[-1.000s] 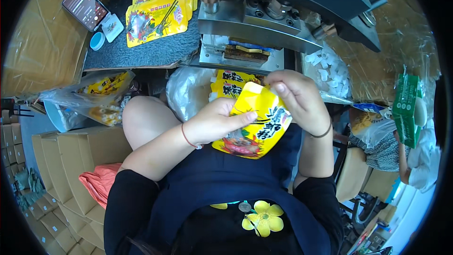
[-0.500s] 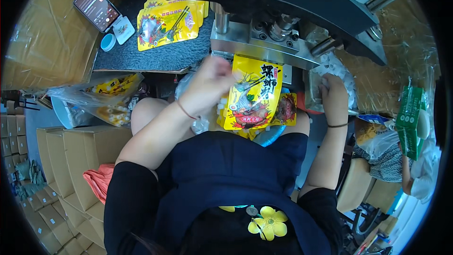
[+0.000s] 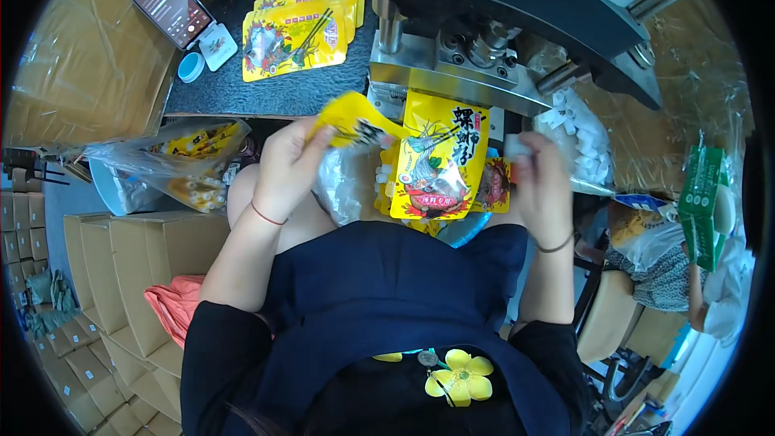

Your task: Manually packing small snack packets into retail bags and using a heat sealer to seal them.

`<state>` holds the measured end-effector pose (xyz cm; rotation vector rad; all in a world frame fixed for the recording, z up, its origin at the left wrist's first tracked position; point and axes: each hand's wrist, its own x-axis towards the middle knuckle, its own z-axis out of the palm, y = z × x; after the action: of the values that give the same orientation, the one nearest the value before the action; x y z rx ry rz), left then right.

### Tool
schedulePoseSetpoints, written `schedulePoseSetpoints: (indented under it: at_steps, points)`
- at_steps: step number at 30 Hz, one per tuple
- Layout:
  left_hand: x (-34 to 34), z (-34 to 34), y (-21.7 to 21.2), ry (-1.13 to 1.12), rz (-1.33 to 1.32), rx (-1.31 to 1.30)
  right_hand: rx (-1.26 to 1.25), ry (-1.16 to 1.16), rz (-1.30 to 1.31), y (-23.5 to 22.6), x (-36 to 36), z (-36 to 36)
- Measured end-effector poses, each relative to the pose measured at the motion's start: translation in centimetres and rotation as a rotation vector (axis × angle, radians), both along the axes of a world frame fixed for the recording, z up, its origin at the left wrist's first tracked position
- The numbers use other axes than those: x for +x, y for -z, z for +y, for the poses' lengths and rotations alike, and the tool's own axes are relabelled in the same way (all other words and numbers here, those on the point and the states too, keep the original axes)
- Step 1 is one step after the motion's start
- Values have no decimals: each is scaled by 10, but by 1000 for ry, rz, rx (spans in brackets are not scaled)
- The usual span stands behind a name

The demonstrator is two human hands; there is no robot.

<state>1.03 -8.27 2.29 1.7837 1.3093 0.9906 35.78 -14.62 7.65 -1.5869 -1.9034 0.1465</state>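
Observation:
My left hand is closed on the edge of a yellow pouch, bent and partly blurred, left of the press. My right hand pinches a small white plastic piece; motion blur hides its exact shape. Between my hands, another yellow printed pouch hangs upright at the metal jaw of the press. Its top edge meets the jaw. Below and behind it, more yellow pouches with white spouts lie over a blue tub at my lap.
A stack of yellow pouches lies on a dark mat, beside a phone and a round blue-lidded tub. White plastic pieces are heaped right of the press. Cardboard boxes stand left; another person sits right.
My left hand has drawn back left and now shows a yellow pouch in it. My right hand has come from the white pieces toward the middle, holding one.

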Motion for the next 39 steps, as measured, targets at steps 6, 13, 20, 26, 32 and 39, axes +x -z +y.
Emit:
schedulePoseSetpoints:
  at_steps: [6,13,20,26,32,39]
  points:
    - [54,-22,-25,309,-21,-248,-12,-269,349,-19,-47,16]
    - [87,-42,-5,585,-554,-743,-177,-357,167,-21,-14,23]
    - [97,-28,2,563,-780,-997,-110,253,-386,-15,46,23]
    - [99,20,5,453,-853,-1041,-393,268,-479,15,90,35]
    - [51,66,4,-137,20,162,-121,233,-458,35,86,32]
    - [-5,41,0,86,846,516,28,386,-57,16,81,7]
